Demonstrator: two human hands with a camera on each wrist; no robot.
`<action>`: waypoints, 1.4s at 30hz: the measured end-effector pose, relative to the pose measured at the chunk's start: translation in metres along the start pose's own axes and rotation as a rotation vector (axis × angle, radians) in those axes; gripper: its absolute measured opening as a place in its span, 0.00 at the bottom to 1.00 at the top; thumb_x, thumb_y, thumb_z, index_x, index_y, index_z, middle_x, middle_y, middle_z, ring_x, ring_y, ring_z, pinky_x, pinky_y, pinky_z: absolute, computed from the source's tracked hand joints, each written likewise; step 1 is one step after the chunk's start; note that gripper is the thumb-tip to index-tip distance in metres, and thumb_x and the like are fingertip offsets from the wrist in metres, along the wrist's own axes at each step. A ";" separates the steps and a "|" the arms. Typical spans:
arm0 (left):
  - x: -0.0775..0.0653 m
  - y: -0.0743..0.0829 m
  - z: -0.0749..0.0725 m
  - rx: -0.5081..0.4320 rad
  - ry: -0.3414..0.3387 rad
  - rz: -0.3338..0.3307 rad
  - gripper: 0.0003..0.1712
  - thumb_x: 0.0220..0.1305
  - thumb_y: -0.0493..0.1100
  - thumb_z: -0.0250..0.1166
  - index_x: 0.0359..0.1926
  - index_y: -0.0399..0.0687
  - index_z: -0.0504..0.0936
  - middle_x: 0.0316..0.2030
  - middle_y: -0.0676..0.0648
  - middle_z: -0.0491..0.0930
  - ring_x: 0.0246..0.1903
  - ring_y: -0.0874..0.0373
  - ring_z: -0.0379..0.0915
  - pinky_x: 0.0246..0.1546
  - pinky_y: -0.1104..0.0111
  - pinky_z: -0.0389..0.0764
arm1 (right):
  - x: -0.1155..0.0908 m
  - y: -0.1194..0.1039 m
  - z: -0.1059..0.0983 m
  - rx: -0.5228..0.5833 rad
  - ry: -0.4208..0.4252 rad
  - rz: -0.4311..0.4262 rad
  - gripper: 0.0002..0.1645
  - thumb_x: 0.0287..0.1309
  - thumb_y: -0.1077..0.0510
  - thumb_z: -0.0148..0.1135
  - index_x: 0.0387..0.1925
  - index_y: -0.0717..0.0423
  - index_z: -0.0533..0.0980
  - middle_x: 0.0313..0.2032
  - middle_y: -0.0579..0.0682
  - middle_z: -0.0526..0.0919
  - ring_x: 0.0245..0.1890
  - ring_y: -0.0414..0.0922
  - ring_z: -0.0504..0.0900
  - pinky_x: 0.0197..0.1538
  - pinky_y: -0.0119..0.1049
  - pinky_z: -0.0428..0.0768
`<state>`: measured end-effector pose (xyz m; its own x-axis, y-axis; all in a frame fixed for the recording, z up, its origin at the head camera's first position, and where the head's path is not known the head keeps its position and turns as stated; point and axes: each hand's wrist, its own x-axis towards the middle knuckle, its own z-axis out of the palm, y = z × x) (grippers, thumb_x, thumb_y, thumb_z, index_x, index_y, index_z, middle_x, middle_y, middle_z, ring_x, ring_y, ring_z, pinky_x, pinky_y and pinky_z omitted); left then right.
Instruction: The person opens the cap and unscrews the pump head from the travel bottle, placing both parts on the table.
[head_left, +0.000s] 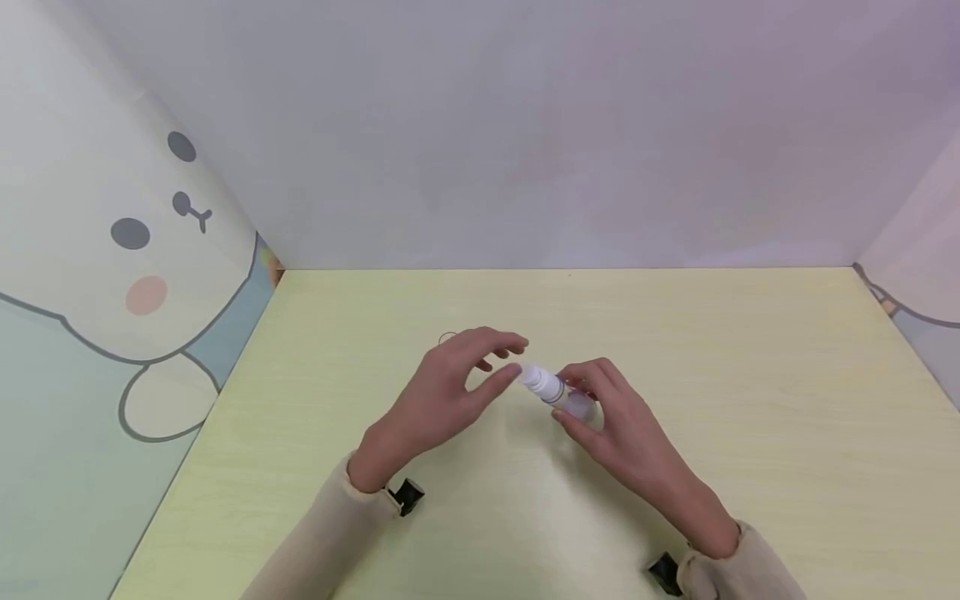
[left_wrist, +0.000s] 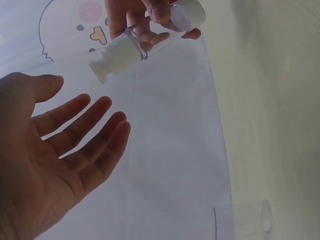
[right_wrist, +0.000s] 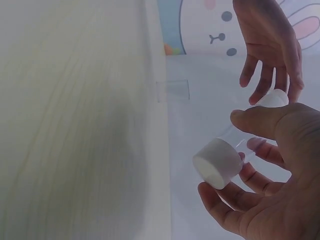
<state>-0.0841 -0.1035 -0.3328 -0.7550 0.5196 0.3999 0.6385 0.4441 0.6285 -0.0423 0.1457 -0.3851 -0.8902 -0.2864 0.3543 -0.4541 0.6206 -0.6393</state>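
Head: the right hand (head_left: pixel 632 432) gripped a bottle (head_left: pixel 553 389) above the table (head_left: pixel 750 375), near the loosely spread, unladen left hand (head_left: pixel 448 385); left wrist: a clear cylinder (left_wrist: pixel 244 221) rested apart; right wrist: thumb (right_wrist: pixel 257 122) and fingers (right_wrist: pixel 237 197) curled round the bottle.

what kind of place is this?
Possibly a small indoor tabletop booth, maybe for recording: a pale wood-look table, a plain backdrop behind it, and cartoon-printed side panels flanking it.
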 end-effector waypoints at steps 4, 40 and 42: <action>0.000 0.004 0.006 0.051 -0.023 0.078 0.18 0.72 0.46 0.69 0.59 0.50 0.82 0.53 0.55 0.85 0.48 0.63 0.81 0.48 0.71 0.84 | 0.000 0.001 0.000 0.011 0.000 -0.007 0.27 0.56 0.62 0.78 0.54 0.48 0.76 0.48 0.47 0.79 0.46 0.38 0.80 0.47 0.35 0.82; -0.004 0.002 0.021 0.163 -0.169 0.109 0.14 0.73 0.48 0.68 0.55 0.52 0.81 0.45 0.56 0.86 0.31 0.67 0.75 0.33 0.79 0.76 | -0.003 -0.009 -0.001 -0.046 -0.025 -0.038 0.28 0.59 0.58 0.77 0.58 0.47 0.76 0.52 0.42 0.83 0.46 0.39 0.82 0.46 0.37 0.85; -0.004 0.001 0.022 0.103 -0.167 0.101 0.13 0.73 0.47 0.68 0.55 0.52 0.81 0.45 0.56 0.85 0.32 0.68 0.74 0.33 0.80 0.77 | -0.003 -0.009 -0.002 -0.050 -0.014 -0.052 0.28 0.58 0.58 0.78 0.58 0.47 0.76 0.51 0.42 0.84 0.46 0.39 0.83 0.45 0.37 0.86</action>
<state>-0.0769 -0.0891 -0.3485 -0.6566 0.6754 0.3357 0.7282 0.4516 0.5156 -0.0349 0.1421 -0.3792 -0.8659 -0.3294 0.3764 -0.4978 0.6398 -0.5855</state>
